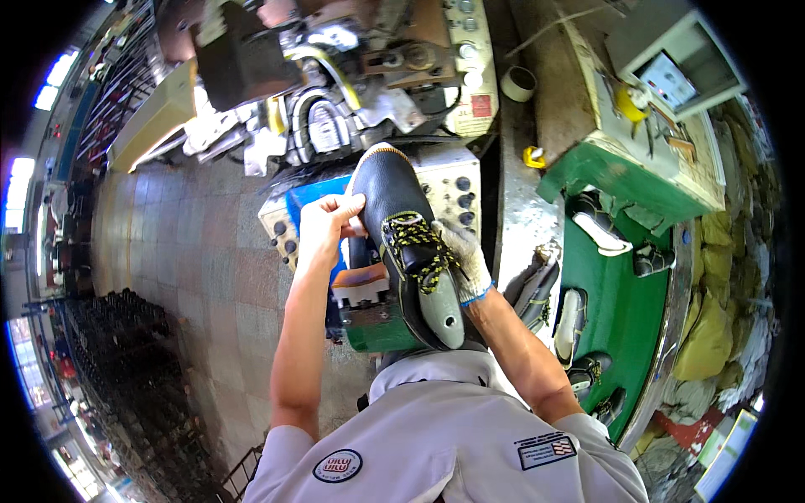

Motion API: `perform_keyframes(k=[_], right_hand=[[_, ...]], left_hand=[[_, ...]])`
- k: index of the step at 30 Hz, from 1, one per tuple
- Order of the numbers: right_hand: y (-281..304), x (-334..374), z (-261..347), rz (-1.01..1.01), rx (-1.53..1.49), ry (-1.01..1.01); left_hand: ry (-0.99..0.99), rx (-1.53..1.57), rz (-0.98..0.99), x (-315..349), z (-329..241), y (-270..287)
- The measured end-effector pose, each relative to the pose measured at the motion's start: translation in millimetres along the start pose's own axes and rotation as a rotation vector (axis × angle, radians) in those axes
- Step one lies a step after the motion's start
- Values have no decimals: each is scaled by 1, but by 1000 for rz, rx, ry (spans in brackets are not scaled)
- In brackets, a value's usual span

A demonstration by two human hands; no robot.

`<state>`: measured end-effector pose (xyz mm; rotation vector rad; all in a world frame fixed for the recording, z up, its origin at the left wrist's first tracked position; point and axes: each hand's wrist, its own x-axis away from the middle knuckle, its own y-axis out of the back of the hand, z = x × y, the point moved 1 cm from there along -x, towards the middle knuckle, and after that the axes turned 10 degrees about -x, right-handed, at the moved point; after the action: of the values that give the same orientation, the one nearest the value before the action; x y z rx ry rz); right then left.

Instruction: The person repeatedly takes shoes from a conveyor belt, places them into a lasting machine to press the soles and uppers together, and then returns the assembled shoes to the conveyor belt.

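Note:
A black leather shoe upper point(387, 186) with black-and-yellow laces is stretched over a grey shoe last point(442, 316), its toe pointing away from me. My left hand point(329, 222), bare, pinches the edge of the shoe near the toe, thumb on top. On the other side, my right hand point(461, 256), in a white knit glove with a blue cuff, is wrapped round the shoe's flank beside the laces; some of its fingers are hidden. Just beyond the toe stands a machine point(323, 126) with a curved metal clamp.
Control panels with black knobs point(464, 201) lie under the machine. On my right, a green conveyor point(616, 310) carries several black shoes, behind a metal ledge point(528, 210). A green-sided bench point(604, 168) stands far right. Dark racks point(126, 352) stand on the left.

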<state>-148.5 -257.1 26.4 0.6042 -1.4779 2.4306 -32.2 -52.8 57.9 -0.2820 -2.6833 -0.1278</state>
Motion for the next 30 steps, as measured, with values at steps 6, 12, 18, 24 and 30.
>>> perform_keyframes(k=[6,12,18,24,30], right_hand=[[-54,-57,-30,107,154,165],[-100,-100,-41,153,1,214],[-85,-136,-70,7,92,270],[-95,-138,-64,-4,178,313],[-83,-146,-70,-67,102,286]], left_hand=[[-125,262,-229,-24,3,53],[-291,408,-326,-38,-12,67],[-116,467,-230,-45,44,54],[101,535,-11,-37,40,42],[77,489,-3,-42,38,42]])
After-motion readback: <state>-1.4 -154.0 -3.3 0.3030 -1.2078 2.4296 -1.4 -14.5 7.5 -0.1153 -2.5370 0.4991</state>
